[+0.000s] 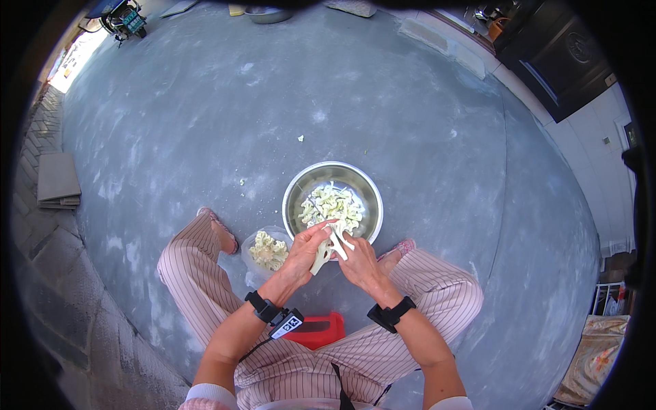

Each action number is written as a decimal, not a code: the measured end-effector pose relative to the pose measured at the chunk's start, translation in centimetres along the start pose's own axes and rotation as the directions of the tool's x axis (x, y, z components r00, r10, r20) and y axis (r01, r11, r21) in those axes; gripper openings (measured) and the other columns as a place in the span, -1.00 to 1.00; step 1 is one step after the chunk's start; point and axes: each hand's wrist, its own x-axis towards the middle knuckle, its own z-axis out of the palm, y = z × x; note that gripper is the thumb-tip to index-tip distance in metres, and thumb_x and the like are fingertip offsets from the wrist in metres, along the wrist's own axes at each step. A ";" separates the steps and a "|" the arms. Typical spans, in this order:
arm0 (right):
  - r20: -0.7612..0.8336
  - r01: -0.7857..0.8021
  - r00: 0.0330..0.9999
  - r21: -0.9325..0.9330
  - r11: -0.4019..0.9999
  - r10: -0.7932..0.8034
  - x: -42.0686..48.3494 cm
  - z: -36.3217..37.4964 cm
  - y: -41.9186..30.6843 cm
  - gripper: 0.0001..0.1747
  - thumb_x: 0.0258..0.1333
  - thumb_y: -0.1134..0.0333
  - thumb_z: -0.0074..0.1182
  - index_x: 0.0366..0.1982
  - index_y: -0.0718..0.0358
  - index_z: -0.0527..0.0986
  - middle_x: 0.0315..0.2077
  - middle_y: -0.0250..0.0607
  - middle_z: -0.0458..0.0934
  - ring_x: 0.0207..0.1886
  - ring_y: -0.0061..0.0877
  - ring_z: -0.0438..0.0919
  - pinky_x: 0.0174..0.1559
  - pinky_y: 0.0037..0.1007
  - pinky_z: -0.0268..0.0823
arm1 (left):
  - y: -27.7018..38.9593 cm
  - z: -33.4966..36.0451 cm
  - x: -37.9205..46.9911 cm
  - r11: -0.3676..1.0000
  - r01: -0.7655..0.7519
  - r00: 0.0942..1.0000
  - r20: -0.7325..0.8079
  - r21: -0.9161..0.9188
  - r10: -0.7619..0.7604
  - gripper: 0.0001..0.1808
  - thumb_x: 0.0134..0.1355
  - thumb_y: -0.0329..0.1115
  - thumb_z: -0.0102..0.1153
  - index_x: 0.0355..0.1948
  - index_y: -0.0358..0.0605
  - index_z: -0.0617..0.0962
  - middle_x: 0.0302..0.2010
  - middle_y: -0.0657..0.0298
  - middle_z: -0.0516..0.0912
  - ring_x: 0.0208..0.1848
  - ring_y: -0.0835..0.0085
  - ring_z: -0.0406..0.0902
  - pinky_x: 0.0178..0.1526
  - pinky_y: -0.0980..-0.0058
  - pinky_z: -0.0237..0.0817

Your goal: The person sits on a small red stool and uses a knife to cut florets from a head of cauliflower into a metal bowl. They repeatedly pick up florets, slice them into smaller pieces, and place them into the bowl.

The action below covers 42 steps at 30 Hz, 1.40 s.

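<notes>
A branching piece of cauliflower (335, 245) is held between my two hands, over the near rim of a round steel bowl (378, 205). My left hand (303, 251) grips its thick stalk, with the thumb on top. My right hand (360, 260) is closed around its other side; its fingertips are partly hidden behind the stems. Inside the bowl lie many small cauliflower florets (330, 205). Left of my left hand, a larger cauliflower piece (268, 250) rests in a clear plastic bag (250, 264) on the floor.
Small cauliflower crumbs (242, 182) and a floret (301, 138) lie on the grey concrete floor. My feet and bent knees flank the bowl. Beneath me is a red plastic seat or container (328, 330). Stacked flat slabs (59, 177) stand at far left, a metal basin (268, 16) far ahead.
</notes>
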 end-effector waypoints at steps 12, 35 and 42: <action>0.187 -0.617 0.736 0.581 0.531 0.651 1.0 -0.4 2.7 -0.65 0.16 0.28 -0.21 -0.41 0.40 0.51 -0.77 -0.24 0.40 -0.81 -0.52 0.35 -0.80 -0.40 0.15 | -0.4 -1.3 2.9 0.999 0.041 0.993 -0.107 0.003 -0.041 -0.49 0.38 -0.15 -0.05 0.27 -0.13 0.31 -0.08 0.19 0.59 -0.19 0.50 0.59 -0.34 0.56 0.53; 0.202 -0.414 0.910 0.434 0.800 0.361 -1.3 -0.2 -3.6 -0.71 0.23 0.30 -0.19 -0.35 0.37 0.48 -0.56 0.11 0.51 -0.42 0.02 0.52 -0.34 -0.12 0.30 | 1.1 -2.4 2.3 0.945 -0.308 0.904 -0.346 -0.114 0.253 -0.60 0.41 -0.04 -0.17 -0.11 -0.22 0.45 -0.26 0.26 0.52 -0.24 0.48 0.47 -0.14 0.47 0.34; 0.179 -0.347 0.937 0.352 0.869 0.301 -1.5 0.4 -3.7 -0.72 0.24 0.27 -0.17 -0.33 0.36 0.45 -0.54 0.17 0.52 -0.37 0.09 0.51 -0.31 -0.03 0.30 | 1.0 -2.7 2.0 0.938 -0.294 0.923 -0.308 -0.184 0.229 -0.68 0.43 -0.16 -0.24 -0.10 -0.21 0.42 -0.18 0.19 0.52 -0.15 0.47 0.48 -0.04 0.44 0.37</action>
